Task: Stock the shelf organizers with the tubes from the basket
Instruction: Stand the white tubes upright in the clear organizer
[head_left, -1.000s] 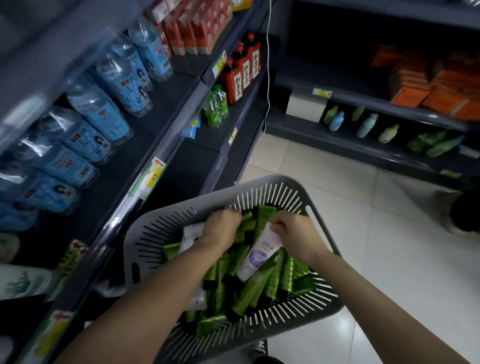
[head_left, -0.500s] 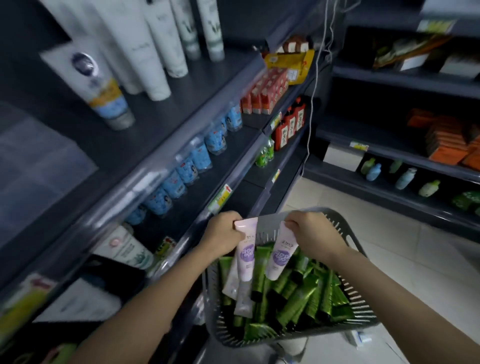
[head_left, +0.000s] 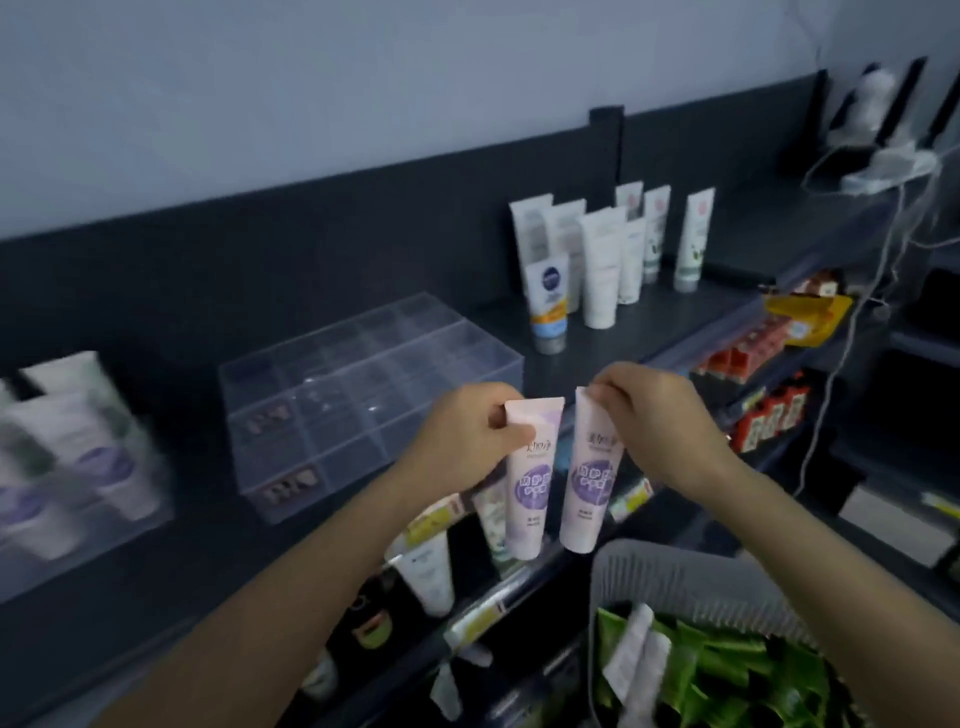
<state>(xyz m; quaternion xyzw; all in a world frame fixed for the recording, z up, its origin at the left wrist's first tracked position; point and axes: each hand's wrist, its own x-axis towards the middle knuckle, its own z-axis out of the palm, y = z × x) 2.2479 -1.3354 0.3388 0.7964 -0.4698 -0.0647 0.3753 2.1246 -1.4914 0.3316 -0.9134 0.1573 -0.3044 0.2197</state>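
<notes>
A: How should these go in?
B: Cap down, one per cell, lowered straight between the dividers, I'd say. The left hand (head_left: 467, 441) pinches the left tube (head_left: 530, 483) by its crimp, and the right hand (head_left: 660, 415) pinches the right tube (head_left: 592, 478).
A: And the organizer (head_left: 363, 384)?
B: On the shelf (head_left: 649, 322), just beyond the left hand; the basket (head_left: 675, 577) sits below right.

Centre frame, the right pink tube (head_left: 594, 483) and left pink tube (head_left: 530, 493) read 美加净. Above, a white tube (head_left: 546, 304) bears Nivea's blue badge.
</notes>
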